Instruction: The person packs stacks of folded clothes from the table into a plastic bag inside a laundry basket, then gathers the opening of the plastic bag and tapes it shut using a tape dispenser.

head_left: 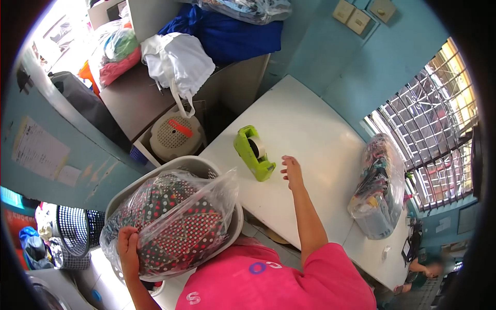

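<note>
Cloth with red and white dots fills the clear plastic bag in front of me, and the bag sits in a pale laundry basket, bulging up past the rim. My left hand pinches the near left side of the bag, thumb laid over the film and fingers curled against it. On the other side, the bag's loose plastic stands up in a crumpled flap, close to the table. My right hand is stretched out over that white table, fingers spread a little and slightly bent, just beside a green tape dispenser but apart from it. The dispenser lies at a slant near the table's left edge, a roll of tape seated in it. Farther right along the table I see another stuffed clear bag, packed with dark, many-coloured stuff, below a barred window. Ahead to my left, a white cloth bag droops over a cabinet's edge beside a dark blue bundle, with a beige perforated container below. At the far right another person shows, small and blurred.
</note>
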`<state>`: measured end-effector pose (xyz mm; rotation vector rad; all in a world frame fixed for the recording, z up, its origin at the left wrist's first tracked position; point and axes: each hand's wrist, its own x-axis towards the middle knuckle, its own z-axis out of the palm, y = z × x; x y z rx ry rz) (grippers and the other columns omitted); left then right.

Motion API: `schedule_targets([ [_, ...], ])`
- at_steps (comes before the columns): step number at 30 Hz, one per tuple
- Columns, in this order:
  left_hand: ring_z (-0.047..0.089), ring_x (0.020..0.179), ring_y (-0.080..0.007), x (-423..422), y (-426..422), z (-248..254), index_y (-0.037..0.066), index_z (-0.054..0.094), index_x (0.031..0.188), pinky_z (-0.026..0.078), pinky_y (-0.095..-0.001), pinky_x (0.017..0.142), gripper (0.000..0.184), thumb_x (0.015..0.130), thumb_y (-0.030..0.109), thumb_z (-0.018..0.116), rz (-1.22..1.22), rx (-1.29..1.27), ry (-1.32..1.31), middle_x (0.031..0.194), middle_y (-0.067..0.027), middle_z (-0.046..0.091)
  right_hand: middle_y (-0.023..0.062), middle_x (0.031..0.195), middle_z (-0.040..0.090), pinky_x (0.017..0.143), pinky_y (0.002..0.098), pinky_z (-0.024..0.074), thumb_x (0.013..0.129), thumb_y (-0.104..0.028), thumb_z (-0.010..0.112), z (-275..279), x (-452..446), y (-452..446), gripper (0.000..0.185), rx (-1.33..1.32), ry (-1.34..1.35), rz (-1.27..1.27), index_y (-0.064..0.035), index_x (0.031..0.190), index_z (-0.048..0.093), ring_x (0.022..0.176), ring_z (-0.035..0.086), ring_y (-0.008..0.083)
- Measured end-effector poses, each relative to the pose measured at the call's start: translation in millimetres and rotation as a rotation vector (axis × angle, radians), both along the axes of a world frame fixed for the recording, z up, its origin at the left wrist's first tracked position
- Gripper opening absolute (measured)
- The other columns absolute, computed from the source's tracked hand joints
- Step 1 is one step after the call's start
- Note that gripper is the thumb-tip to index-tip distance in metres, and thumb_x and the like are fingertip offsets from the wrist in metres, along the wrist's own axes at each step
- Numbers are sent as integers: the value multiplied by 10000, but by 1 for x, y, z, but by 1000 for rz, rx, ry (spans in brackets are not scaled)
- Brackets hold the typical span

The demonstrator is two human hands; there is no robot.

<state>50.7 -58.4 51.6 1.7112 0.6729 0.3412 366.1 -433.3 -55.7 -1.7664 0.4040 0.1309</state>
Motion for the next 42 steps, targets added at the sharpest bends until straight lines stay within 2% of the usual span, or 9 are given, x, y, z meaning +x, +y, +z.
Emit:
schedule_targets([
  [4, 334, 631, -28, -1, 1, -1, 57, 500, 937, 276, -170, 567, 86, 874, 38, 446, -1, -25, -1, 756, 45, 429, 52, 964, 564, 507, 267, 374, 824, -471, 470, -8, 13, 13, 417, -113, 239, 238, -97, 991, 549, 671, 550, 151],
  [10, 327, 632, -26, 1, -5, 3, 68, 500, 937, 267, -169, 572, 85, 885, 52, 435, 0, 27, 3, 754, 45, 418, 89, 932, 554, 512, 244, 411, 818, -355, 538, -28, 26, 17, 302, -72, 289, 373, -70, 917, 524, 644, 572, 172],
  [15, 320, 620, -27, -3, 0, -4, 70, 501, 928, 261, -168, 566, 79, 886, 56, 435, 5, 16, 17, 739, 48, 402, 107, 1025, 522, 727, 305, 515, 833, -213, 545, -20, 1, 6, 183, 399, 251, 181, -49, 896, 492, 813, 588, 222],
  [18, 316, 616, -26, -3, 2, -5, 70, 503, 916, 254, -165, 562, 66, 880, 63, 448, -1, 56, 28, 724, 53, 386, 105, 1109, 494, 832, 290, 464, 849, -136, 513, -25, -37, -1, 87, 770, 60, 22, -51, 866, 522, 972, 537, 203],
  [22, 308, 610, -23, -2, 3, -5, 72, 506, 892, 241, -162, 554, 44, 870, 74, 468, -6, 112, 15, 707, 60, 365, 110, 1204, 455, 922, 320, 415, 865, -122, 493, -56, -57, -15, 70, 925, -79, 70, -62, 856, 528, 1089, 486, 209],
  [28, 302, 602, -20, -4, 8, -13, 76, 502, 883, 231, -161, 543, 34, 876, 87, 471, 18, 92, 7, 695, 66, 354, 95, 1184, 486, 897, 311, 409, 867, -141, 505, -80, -67, -26, 75, 854, -104, 133, -69, 853, 520, 1083, 487, 177],
  [30, 302, 600, -20, -3, 6, -10, 77, 502, 883, 230, -162, 541, 35, 877, 90, 471, 16, 117, 13, 691, 66, 352, 55, 931, 566, 744, 268, 445, 877, -145, 495, -86, -72, -24, 82, 542, -11, 175, -63, 872, 500, 856, 543, 129],
  [33, 297, 593, -18, 0, 2, -8, 77, 502, 882, 227, -164, 535, 34, 878, 92, 472, 32, 137, 19, 683, 68, 348, 17, 687, 509, 579, 239, 417, 892, -143, 472, -94, -77, -10, 104, 371, -113, 141, -39, 887, 476, 615, 474, 91],
  [42, 386, 743, -50, -4, 6, -10, 62, 504, 904, 299, -173, 701, 62, 877, 97, 461, 30, 146, 16, 796, 30, 431, 6, 616, 441, 479, 225, 351, 888, -143, 481, -105, -64, -2, 115, -72, -230, 129, -34, 850, 474, 535, 397, 76],
])
